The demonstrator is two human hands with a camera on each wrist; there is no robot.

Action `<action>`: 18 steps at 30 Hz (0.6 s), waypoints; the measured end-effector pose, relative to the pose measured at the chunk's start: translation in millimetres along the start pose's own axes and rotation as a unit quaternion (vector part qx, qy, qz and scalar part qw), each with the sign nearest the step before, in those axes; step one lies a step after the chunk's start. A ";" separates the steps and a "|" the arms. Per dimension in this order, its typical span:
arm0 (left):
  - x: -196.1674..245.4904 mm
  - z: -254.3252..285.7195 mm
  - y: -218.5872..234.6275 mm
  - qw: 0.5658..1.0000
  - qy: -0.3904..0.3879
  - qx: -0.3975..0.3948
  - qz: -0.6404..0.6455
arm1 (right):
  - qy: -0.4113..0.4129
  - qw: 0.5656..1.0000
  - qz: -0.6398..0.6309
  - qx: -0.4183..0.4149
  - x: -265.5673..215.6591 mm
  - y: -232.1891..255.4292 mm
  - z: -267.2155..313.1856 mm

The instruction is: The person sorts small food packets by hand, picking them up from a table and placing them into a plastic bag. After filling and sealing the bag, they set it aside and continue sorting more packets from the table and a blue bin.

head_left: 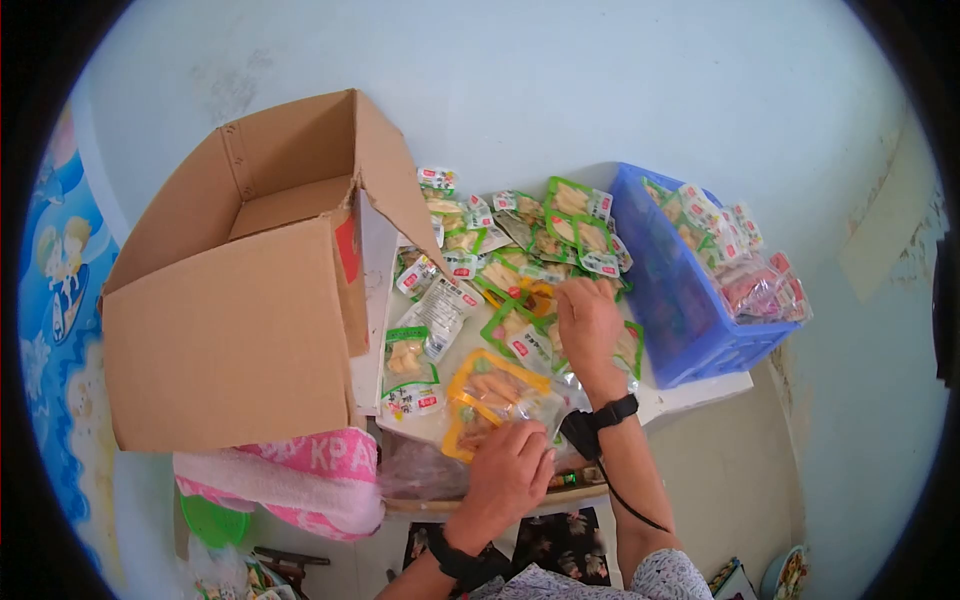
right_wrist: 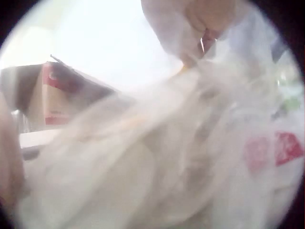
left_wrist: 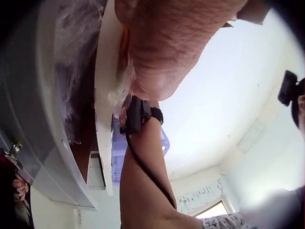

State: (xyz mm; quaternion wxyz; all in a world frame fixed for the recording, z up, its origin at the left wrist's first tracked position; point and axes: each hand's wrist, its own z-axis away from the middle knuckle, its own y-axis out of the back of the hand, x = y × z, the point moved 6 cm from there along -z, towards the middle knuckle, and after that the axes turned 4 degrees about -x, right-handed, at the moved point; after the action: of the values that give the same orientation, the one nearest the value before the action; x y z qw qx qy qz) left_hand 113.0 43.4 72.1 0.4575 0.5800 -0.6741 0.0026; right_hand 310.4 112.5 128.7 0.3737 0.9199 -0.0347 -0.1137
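Observation:
A clear plastic bag (right_wrist: 109, 167) fills much of the right wrist view, blurred. My right hand (head_left: 592, 330) has its fingertips together at the top of the plastic, with a bit of yellow edge just under them. In the head view that hand is over the green-edged packets near the blue bin. My left hand (head_left: 505, 475) is at the table's front edge, its bent fingers at the clear plastic beside the yellow-edged food packets (head_left: 490, 385). The left wrist view shows mostly the underside of this hand, its fingertips hidden.
An open cardboard box (head_left: 230, 345) stands on the left. Several green-edged packets (head_left: 408, 362) lie spread over the white table (head_left: 660, 400). At the right a blue plastic bin (head_left: 690, 310) holds more packets. A pink-and-white towel (head_left: 300, 485) hangs below the box.

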 end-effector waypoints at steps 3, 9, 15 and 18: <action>6.2 -3.0 7.1 1.000 0.005 -0.005 0.026 | 0.030 0.994 -0.056 0.087 -9.0 39.4 -2.2; -2.2 8.8 16.4 0.938 0.145 0.043 0.313 | 0.127 0.979 -0.129 0.090 -60.0 118.9 50.1; 53.9 17.4 21.8 0.801 0.180 0.096 0.562 | 0.179 0.965 -0.181 0.064 -97.7 152.3 146.7; 58.8 26.9 13.2 0.785 0.272 0.130 0.541 | 0.149 0.966 -0.208 0.042 -93.9 152.2 177.7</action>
State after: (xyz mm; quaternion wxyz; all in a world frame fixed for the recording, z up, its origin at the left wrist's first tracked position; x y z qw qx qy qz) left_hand 91.5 -12.5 99.9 0.4661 0.1493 -0.7179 0.4950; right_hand 180.7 -103.7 128.2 0.3038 0.9282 0.2090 -0.0490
